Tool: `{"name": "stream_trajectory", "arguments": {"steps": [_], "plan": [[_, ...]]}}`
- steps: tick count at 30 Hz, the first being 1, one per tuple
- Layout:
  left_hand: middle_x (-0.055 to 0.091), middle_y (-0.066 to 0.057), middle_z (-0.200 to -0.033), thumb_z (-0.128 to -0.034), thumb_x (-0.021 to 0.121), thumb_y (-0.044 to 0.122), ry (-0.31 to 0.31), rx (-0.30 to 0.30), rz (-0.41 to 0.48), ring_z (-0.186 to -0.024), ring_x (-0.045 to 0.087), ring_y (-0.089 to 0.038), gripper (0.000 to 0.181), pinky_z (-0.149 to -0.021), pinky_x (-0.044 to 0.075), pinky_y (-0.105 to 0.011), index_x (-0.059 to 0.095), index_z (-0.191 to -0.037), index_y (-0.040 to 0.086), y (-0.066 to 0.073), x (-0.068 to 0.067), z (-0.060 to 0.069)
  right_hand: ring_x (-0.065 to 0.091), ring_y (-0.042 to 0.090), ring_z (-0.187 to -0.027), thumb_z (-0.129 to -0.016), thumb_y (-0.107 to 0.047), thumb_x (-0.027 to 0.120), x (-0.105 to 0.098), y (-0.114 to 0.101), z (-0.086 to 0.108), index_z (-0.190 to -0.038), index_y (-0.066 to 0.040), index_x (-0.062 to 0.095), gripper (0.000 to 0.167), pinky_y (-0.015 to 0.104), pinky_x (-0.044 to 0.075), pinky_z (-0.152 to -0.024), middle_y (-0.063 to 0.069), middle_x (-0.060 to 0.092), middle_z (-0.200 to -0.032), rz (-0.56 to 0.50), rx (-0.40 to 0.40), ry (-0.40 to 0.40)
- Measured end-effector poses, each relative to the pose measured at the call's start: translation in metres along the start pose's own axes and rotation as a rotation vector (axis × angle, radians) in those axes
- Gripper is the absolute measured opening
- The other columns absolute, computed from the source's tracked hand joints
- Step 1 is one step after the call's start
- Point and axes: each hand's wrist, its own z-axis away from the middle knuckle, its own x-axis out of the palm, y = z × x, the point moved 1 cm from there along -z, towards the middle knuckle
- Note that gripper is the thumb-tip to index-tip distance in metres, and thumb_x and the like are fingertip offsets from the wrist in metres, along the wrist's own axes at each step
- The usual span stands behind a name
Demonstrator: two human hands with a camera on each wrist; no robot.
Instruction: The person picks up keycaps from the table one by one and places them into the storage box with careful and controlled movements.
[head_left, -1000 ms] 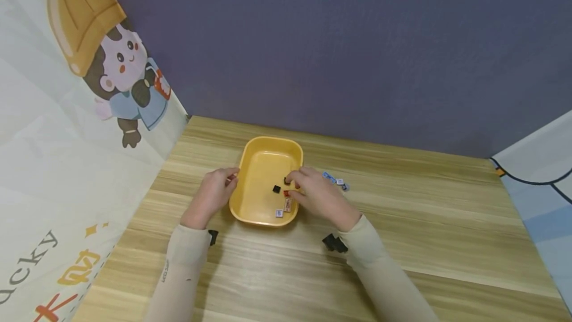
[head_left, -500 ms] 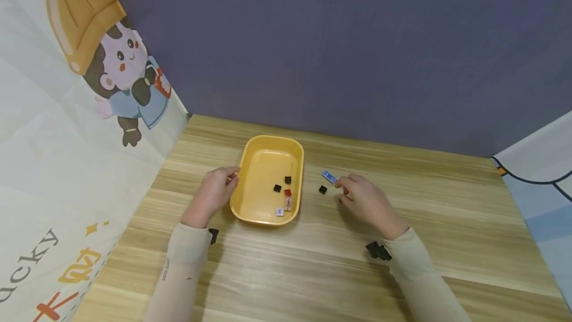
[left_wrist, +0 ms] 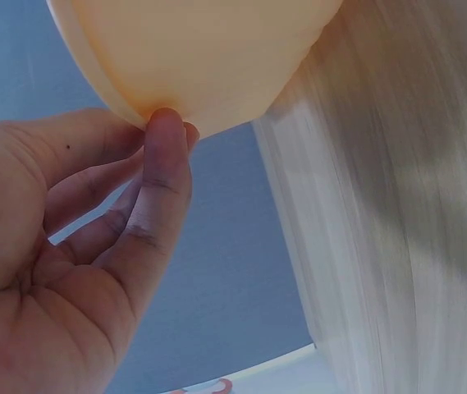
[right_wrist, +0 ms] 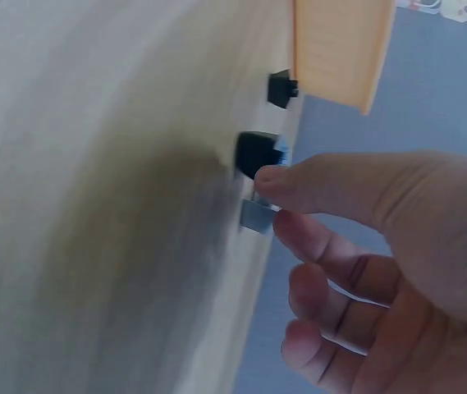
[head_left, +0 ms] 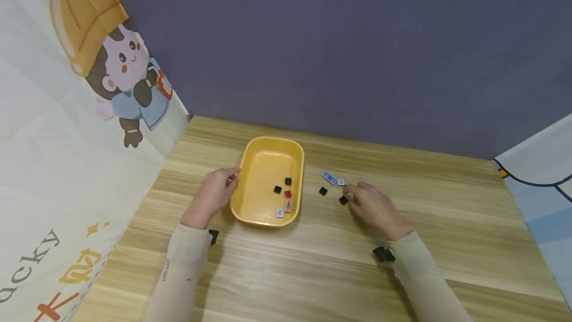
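My left hand (head_left: pixel 214 190) pinches the left rim of a yellow plastic tray (head_left: pixel 263 163); thumb and fingers meet on that rim in the left wrist view. Inside the tray lie a red block (head_left: pixel 288 194), a pale printed block (head_left: pixel 288 205), a white printed block (head_left: pixel 279 213) and two small black blocks. My right hand (head_left: pixel 373 207) is over the table right of the tray, fingertips beside a black block (head_left: pixel 343 200). In the right wrist view, the thumb touches or nearly touches a black block (right_wrist: pixel 256 154), and the index fingertip is close to a grey-blue block (right_wrist: pixel 258 215).
Beside the right fingertips lie a blue printed block (head_left: pixel 329 178), a white block (head_left: pixel 341 182) and another black block (head_left: pixel 322 191). The wooden table (head_left: pixel 286 272) meets a dark blue backdrop (head_left: pixel 339 63) behind and a printed cloth (head_left: pixel 53 153) at left.
My right hand has moved from the tray to the blocks on its right, then shifted slightly, uncovering a white and a black block. My left hand has stayed at the tray rim.
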Motion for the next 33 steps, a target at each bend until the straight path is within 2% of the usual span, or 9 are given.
{"name": "stream_trajectory", "arguments": {"steps": [7,18,24,33], "plan": [[0.070,-0.019,-0.101,-0.0982,0.060,0.002,0.006,0.003,0.001,-0.089,0.068,-0.028,0.032,-0.073,0.060,-0.037,0.062,-0.128,-0.009,-0.0008,0.0001,-0.0001,0.057,0.017,-0.072,-0.087,-0.002,0.074,0.0093,0.0044,-0.0019,-0.114,-0.009,0.070,0.028,0.036,0.053,-0.060,-0.001,0.058,-0.084,-0.015,0.003,0.004],[0.070,-0.019,-0.103,-0.0986,0.060,0.003,-0.003,-0.007,0.005,-0.090,0.068,-0.027,0.033,-0.072,0.059,-0.035,0.061,-0.129,-0.008,0.0004,0.0002,0.0007,0.056,0.015,-0.072,-0.088,-0.003,0.073,0.0100,0.0039,-0.0040,-0.114,-0.009,0.071,0.026,0.036,0.052,-0.060,-0.001,0.058,-0.084,-0.029,0.019,-0.014],[0.070,-0.019,-0.103,-0.0988,0.060,0.003,-0.010,-0.011,0.012,-0.090,0.068,-0.027,0.033,-0.071,0.059,-0.034,0.061,-0.130,-0.008,0.0005,-0.0003,0.0012,0.056,0.014,-0.074,-0.090,-0.011,0.076,0.0110,0.0043,-0.0039,-0.112,-0.008,0.070,0.024,0.036,0.053,-0.062,-0.002,0.058,-0.086,-0.029,0.022,-0.028],[0.069,-0.018,-0.102,-0.0989,0.059,0.003,-0.011,-0.016,0.010,-0.088,0.067,-0.026,0.033,-0.070,0.059,-0.033,0.061,-0.130,-0.008,0.0002,0.0000,0.0012,0.051,0.011,-0.069,-0.091,-0.019,0.076,0.0112,0.0028,-0.0027,-0.111,-0.009,0.069,0.023,0.032,0.047,-0.057,-0.004,0.055,-0.083,-0.031,0.042,-0.030]]}}
